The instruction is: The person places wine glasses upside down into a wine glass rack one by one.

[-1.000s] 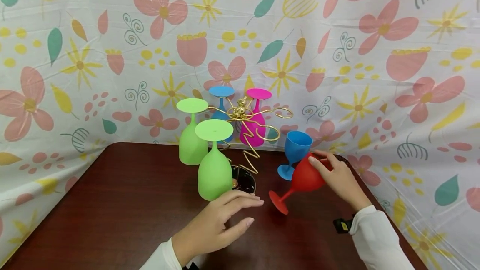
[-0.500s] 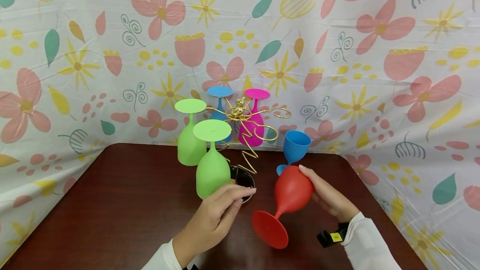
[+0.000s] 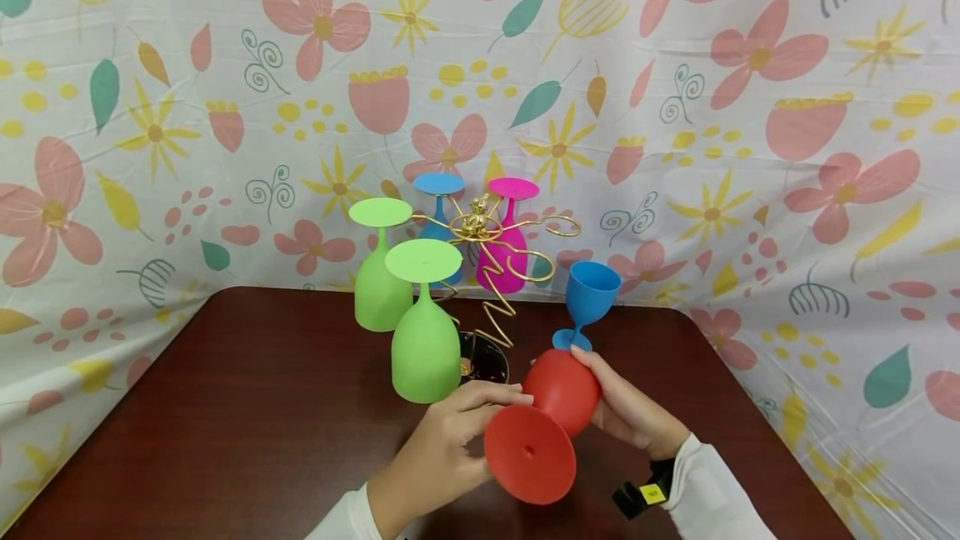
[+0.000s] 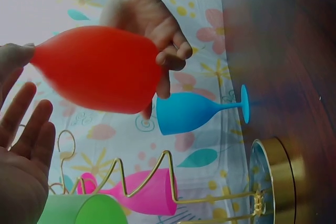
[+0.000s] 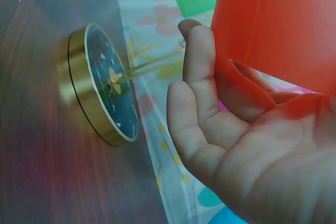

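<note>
A red plastic goblet is tilted in the air, its round foot towards me. By the rim end of its bowl, my right hand grips it. Fingers of my left hand pinch the stem just behind the foot, which hides the thumb in the head view. In the left wrist view the goblet bowl spans between both hands, and the other left fingers are spread below. The right wrist view has the right hand with its fingers curled beside the red bowl.
A gold wire rack on a round base stands behind the left hand. Upside down on it hang two green goblets, a blue one and a pink one. Another blue goblet stands upright at right.
My right hand has brought the red goblet left and nearer, turning its foot towards me. My left hand has moved slightly right and taken the stem.
</note>
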A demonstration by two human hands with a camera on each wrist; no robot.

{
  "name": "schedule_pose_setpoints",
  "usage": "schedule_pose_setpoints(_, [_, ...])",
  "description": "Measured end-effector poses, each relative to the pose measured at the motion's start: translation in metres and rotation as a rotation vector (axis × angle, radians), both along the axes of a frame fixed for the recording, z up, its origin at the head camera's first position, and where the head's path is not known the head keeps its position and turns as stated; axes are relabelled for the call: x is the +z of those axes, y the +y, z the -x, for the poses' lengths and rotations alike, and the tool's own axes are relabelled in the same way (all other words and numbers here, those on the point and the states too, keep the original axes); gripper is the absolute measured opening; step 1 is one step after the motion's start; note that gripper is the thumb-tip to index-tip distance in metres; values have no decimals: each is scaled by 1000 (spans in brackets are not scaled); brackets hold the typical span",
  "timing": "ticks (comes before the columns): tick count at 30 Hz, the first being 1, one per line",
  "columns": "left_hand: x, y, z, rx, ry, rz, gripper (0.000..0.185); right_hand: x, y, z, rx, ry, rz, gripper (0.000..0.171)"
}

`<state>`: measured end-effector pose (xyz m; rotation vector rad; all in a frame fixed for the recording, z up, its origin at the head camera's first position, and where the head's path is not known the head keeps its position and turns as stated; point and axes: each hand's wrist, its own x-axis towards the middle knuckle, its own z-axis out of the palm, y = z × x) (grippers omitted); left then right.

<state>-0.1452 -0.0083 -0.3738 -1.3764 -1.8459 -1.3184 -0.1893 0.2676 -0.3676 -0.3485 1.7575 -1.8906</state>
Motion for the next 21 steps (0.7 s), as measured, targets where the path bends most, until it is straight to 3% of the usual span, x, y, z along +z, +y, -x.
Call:
schedule_pose_setpoints(11, [-2,7,3,7,-49,-45,30,-4,-9,-1,46,-20,6,66])
schedule_pose_setpoints(21, [-2,10,3,22,-10,-55,32,-9,-13,0,46,-23,19,65])
